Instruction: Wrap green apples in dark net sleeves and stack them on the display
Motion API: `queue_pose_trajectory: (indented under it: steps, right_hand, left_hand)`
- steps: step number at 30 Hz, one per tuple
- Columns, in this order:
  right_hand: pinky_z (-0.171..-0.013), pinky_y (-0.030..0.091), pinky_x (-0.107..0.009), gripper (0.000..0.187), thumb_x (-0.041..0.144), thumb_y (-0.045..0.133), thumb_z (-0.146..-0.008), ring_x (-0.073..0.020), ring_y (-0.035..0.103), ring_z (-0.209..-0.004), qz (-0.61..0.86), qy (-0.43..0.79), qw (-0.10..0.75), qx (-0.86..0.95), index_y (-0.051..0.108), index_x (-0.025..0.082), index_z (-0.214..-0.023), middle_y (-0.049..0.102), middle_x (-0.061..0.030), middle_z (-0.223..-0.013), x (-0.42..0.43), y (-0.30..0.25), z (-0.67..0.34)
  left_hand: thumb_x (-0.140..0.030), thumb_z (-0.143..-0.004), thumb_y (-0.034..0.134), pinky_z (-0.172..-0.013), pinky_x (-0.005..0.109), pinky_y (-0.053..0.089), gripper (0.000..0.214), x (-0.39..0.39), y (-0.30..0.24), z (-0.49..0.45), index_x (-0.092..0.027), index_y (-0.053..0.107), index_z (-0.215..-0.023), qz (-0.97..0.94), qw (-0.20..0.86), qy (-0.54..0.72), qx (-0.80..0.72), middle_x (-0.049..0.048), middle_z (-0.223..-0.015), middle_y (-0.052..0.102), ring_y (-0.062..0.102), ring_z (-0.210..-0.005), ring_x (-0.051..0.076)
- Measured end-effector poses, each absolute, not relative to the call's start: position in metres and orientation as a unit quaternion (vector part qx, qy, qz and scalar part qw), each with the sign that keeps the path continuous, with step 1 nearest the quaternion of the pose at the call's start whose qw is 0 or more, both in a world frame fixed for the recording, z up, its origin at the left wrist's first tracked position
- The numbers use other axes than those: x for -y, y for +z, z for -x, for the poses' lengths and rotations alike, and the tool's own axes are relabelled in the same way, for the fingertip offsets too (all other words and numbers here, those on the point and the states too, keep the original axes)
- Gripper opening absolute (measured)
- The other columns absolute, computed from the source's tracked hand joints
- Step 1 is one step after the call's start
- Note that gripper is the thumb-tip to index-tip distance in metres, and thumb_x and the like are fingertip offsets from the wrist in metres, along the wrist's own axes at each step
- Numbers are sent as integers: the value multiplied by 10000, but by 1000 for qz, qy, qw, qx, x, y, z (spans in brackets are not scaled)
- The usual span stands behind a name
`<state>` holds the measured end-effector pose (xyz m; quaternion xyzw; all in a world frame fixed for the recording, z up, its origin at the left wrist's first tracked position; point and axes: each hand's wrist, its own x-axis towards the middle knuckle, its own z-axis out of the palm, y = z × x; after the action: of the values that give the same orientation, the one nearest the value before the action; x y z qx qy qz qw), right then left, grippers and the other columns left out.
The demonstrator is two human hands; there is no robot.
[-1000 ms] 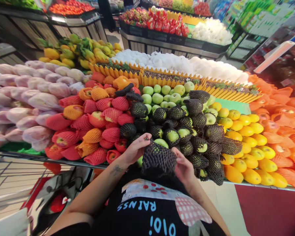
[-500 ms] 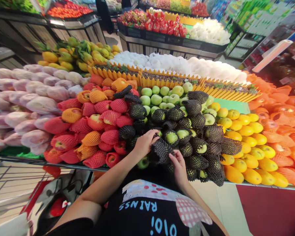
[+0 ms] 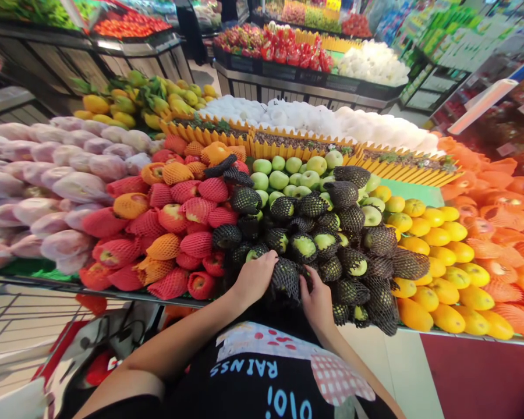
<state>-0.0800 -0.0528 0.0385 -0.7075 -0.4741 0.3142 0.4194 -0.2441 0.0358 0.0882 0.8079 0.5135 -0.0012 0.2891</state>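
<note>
A green apple in a black foam net sleeve lies at the front edge of the fruit display, among several other black-netted green apples. My left hand curls over its left side, fingers closed against the net. My right hand presses on its right side, fingers bent round it. Both hands grip the same netted apple, which rests down in the pile. Bare green apples sit further back.
Red and orange netted apples lie to the left, pink-wrapped fruit beyond them. Yellow mangoes and orange-netted fruit lie to the right. A yellow picket divider runs behind. A metal shelf edge borders the front.
The netted apple was held up off the display in both hands; it has come down and forward into the front of the pile, with both hands still on it.
</note>
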Motion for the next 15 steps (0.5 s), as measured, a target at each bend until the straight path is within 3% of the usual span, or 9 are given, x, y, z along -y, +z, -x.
queue_pose_trajectory:
  steps: [3,7,10,15]
  right_hand:
    - [-780,497,-381,228,331,557,-887,-269,698,-825,693,325,435,474,689,228,-1042,757,-84,-955,54,37,81]
    - [-789,492,-358,181,349,575,-882,-244,673,-835,683,340,467,447,678,229,-969,742,-59,-901,55,38,84]
    - [-841,488,-356,211,411,599,-885,-232,644,-873,673,354,502,412,664,220,-944,718,-50,-900,55,41,85]
    - [-884,476,-348,269,477,672,-839,-219,619,-896,649,402,544,348,681,214,-895,702,-32,-895,55,45,84]
  left_hand:
    - [-245,-1038,290,-755,353,487,276,-29,82,247,-163,525,-1156,-787,334,13,-519,150,-997,700,710,-886,281]
    - [-267,-1014,320,-859,380,482,217,-23,62,257,-200,517,-1078,-743,418,162,-497,90,-998,657,654,-928,241]
    - [-308,-997,346,-937,355,465,193,-14,46,262,-214,510,-1039,-686,493,253,-471,53,-997,617,592,-979,202]
    - [-402,-970,398,-1041,358,421,273,0,41,261,-210,527,-1113,-587,593,300,-462,59,-1115,611,563,-1102,204]
